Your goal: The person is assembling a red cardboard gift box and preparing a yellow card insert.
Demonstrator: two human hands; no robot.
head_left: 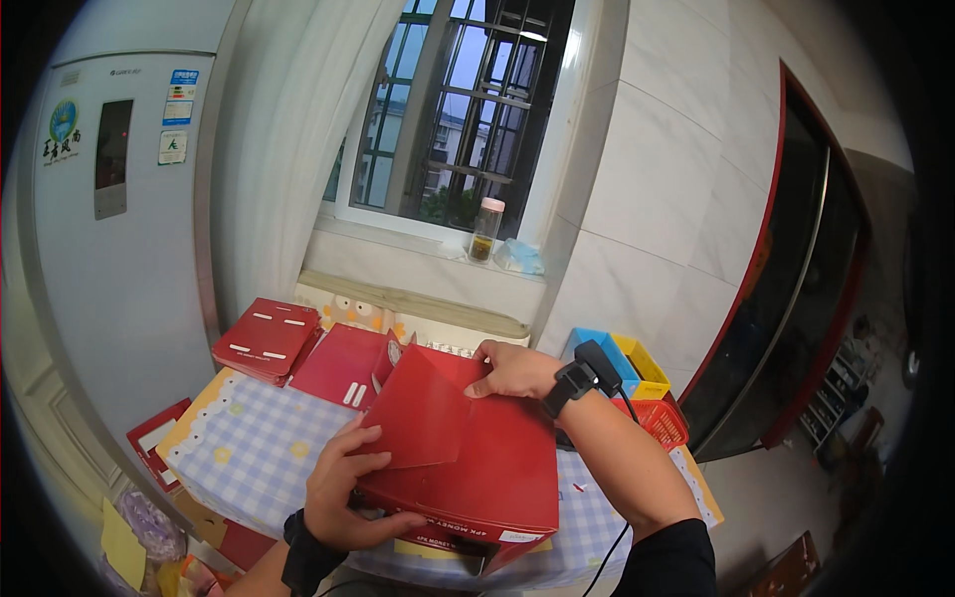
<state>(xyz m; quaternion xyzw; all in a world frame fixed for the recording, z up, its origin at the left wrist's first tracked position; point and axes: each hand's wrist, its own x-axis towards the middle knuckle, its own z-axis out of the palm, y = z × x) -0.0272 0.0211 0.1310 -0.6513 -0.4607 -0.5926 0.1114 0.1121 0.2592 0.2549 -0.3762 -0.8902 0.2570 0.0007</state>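
A red cardboard box (pixel 512 448) stands on the table in front of me, its top panels overlapping. One red flap (pixel 418 423) lies over the top's left part, slightly raised. My left hand (pixel 338 488) grips the box's near left corner, fingers along the flap's left edge and thumb against the front. At the far edge my right hand (pixel 519 370) holds the box between thumb and fingers; the fingertips behind the edge are hidden. A wristwatch-like black device (pixel 569 386) is strapped on my right wrist.
Flat red cardboard pieces (pixel 267 340) lie stacked at the back left, beside a red panel (pixel 343 363). Blue (pixel 602 350) and yellow (pixel 645 366) bins and a red basket (pixel 665 423) stand at the right. A checked tablecloth (pixel 259 418) covers the table; a cable (pixel 607 557) hangs near my right arm.
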